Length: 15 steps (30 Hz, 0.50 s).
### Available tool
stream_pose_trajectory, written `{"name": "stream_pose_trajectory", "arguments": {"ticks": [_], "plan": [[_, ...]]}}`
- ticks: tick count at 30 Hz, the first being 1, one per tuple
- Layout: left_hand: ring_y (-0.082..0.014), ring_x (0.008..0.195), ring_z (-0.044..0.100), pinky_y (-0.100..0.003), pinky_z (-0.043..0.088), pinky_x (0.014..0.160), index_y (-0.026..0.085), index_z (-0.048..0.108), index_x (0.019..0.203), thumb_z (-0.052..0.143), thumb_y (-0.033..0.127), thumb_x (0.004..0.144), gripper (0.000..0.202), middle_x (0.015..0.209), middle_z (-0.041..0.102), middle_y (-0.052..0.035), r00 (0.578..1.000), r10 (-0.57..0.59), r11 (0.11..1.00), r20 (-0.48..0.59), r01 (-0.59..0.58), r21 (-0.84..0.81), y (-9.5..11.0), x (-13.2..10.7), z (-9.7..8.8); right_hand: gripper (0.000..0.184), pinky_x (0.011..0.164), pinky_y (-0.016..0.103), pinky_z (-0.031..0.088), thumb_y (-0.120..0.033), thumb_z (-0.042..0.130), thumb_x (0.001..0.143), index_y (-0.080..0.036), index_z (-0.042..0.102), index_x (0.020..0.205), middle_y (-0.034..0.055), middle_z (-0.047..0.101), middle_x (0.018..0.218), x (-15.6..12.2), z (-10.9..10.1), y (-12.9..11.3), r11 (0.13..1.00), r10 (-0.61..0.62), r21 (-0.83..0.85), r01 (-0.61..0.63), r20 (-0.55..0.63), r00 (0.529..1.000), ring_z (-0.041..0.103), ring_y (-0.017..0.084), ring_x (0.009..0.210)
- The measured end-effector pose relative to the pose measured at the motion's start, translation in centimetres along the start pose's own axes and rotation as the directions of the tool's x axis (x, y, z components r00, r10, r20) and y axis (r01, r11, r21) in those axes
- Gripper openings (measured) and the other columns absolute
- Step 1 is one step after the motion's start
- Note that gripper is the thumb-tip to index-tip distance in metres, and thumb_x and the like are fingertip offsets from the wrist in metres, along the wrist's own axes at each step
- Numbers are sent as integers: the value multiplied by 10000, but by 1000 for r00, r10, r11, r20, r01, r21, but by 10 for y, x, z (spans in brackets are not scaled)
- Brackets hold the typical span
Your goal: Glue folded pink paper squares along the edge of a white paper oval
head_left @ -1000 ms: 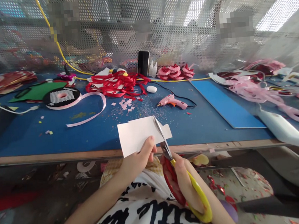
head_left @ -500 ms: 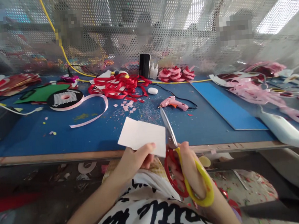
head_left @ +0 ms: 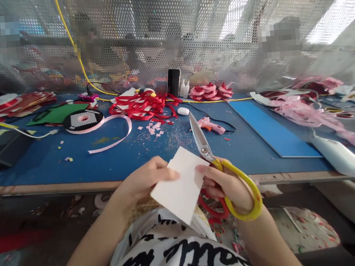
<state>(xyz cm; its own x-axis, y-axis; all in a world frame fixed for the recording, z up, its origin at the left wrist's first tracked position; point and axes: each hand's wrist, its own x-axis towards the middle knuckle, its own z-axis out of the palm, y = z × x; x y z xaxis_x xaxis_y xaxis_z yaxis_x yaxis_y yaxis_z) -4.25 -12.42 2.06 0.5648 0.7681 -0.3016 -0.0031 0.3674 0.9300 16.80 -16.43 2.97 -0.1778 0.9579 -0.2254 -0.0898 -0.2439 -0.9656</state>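
Note:
Held up in front of my shirt, at the table's front edge, is a piece of white card point(head_left: 181, 186) turned on a slant. My left hand point(head_left: 148, 176) pinches its left side, thumb on top. My right hand point(head_left: 226, 182) carries scissors point(head_left: 202, 141) with yellow and red handles, blades together and pointing up and away. The thumb and fingers of that same hand also press on the card's right corner. Behind the scissor blades lies a pink glue gun point(head_left: 212, 126). Small pink clippings point(head_left: 154, 128) are scattered on the blue tabletop point(head_left: 130, 161).
A ribbon spool point(head_left: 83, 120) with pink ribbon lies left, near a green sheet point(head_left: 53, 115). Red ribbon point(head_left: 138, 105) is heaped at the back beside a propped phone point(head_left: 173, 82). Rightward are a blue board point(head_left: 272, 129), pink ribbon point(head_left: 304, 108) and a pale elongated object point(head_left: 342, 155).
The card has turned to a slanted position and come closer to my body. My right hand has moved onto its right corner, still with the scissors. My left hand has shifted to its left side.

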Motion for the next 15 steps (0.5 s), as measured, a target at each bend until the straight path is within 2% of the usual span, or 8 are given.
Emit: {"name": "stream_pose_trajectory", "arguments": {"ticks": [1,3,5,7,9,11,13,15], "plan": [[-74,430,419,-202,259,417,163,562,600,739,497,740,403,525,525,19,995,49,998,-88,-51,-29,0,0,-1,406,337,174,213,-473,710,825,-210,426,701,-113,355,496,-2,1,2,1000,-3,-5,3,-15,1000,269,16,343],[-93,456,456,-209,309,438,167,576,666,564,691,824,548,553,534,8,976,122,981,-183,-146,-127,-3,-1,0,411,332,185,220,-458,697,832,-219,401,677,-111,350,475,-4,5,8,1000,-12,4,12,-82,997,278,23,332],[-126,495,518,-219,330,431,169,622,805,374,840,819,716,619,593,-24,965,158,959,-211,-201,-200,-9,-1,8,423,327,193,241,-456,696,832,-227,382,665,-117,333,464,-4,8,14,998,-30,46,40,-194,981,271,27,328],[-163,548,585,-225,339,408,155,647,955,351,905,771,827,697,660,-66,954,213,957,-211,-247,-153,-19,-2,19,430,331,197,270,-457,701,837,-229,377,670,-122,321,478,-1,11,21,991,-64,90,96,-312,948,266,29,336],[-187,611,643,-227,372,413,143,647,1056,533,831,766,754,793,710,-97,951,262,963,-166,-270,-22,-28,-2,30,437,341,201,296,-453,696,853,-228,370,669,-118,323,491,2,11,26,984,-108,90,152,-374,921,286,34,345],[-176,583,653,-226,391,420,137,661,1054,573,725,839,632,801,726,-98,961,213,977,-175,-205,61,-33,-2,38,437,342,203,303,-452,697,864,-226,373,676,-113,336,498,2,10,30,980,-143,74,182,-369,918,304,39,347],[-145,484,607,-224,391,416,128,683,928,536,650,911,543,678,702,-71,951,175,983,-255,-154,101,-33,0,40,420,342,205,314,-473,690,873,-225,395,706,-102,375,524,-3,7,32,976,-166,83,200,-302,939,318,45,354],[-115,402,535,-220,374,404,130,666,758,510,600,945,530,550,646,-43,914,201,977,-352,-163,135,-30,2,38,381,349,213,340,-548,641,890,-224,463,797,-86,414,577,-10,1,33,972,-188,99,211,-204,961,336,56,380]]}}
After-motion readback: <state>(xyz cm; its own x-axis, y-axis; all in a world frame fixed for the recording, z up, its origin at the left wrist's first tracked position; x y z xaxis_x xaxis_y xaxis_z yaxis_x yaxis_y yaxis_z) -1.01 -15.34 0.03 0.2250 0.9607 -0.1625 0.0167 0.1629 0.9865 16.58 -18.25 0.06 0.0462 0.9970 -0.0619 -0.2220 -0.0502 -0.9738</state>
